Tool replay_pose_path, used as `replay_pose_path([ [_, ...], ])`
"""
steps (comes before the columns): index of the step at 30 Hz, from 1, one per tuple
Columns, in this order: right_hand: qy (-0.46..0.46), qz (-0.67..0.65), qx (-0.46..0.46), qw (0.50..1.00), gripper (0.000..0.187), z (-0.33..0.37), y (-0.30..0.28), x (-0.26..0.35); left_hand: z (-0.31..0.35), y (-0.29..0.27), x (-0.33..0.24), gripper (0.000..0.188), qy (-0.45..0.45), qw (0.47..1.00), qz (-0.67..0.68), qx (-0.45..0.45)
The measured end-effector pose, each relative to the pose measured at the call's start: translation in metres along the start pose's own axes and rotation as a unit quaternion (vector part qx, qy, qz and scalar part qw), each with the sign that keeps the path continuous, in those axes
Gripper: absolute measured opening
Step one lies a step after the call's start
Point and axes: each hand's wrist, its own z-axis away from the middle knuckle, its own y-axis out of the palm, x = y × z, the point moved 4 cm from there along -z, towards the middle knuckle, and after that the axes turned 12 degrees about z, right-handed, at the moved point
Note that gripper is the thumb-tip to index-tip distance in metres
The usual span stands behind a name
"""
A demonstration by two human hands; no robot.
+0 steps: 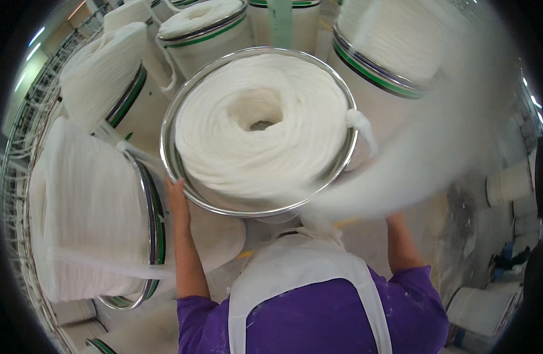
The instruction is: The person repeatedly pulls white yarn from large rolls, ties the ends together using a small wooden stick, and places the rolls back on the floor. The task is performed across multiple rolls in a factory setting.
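Hands on the can: left hand flat against the metal-rimmed can of coiled white sliver; right hand's hidden behind blurred fibre, can't tell its grip.

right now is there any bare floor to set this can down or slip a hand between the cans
Bare pale floor shows right of the round metal-rimmed can of coiled white sliver, toward the far white rolls. To the left and behind, green-banded cans crowd close; the left hand fills the gap there. The right hand is hidden.
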Motion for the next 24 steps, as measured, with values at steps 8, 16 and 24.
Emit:
replay_pose_path([
  [8,0.032,0.242,0.015,0.970,0.049,-0.008,-0.005,0.008,0.090,0.023,-0.028,0.061,0.125,0.990,-0.035,-0.047],
  [16,0.173,0.099,0.131,0.971,0.037,0.007,0.013,-0.016,0.168,0.043,-0.030,0.076,0.022,0.997,0.073,-0.002],
  [24,0.401,-0.308,0.139,0.852,0.021,0.064,0.000,-0.061,0.107,0.032,0.015,0.086,0.109,0.993,-0.035,0.017],
])
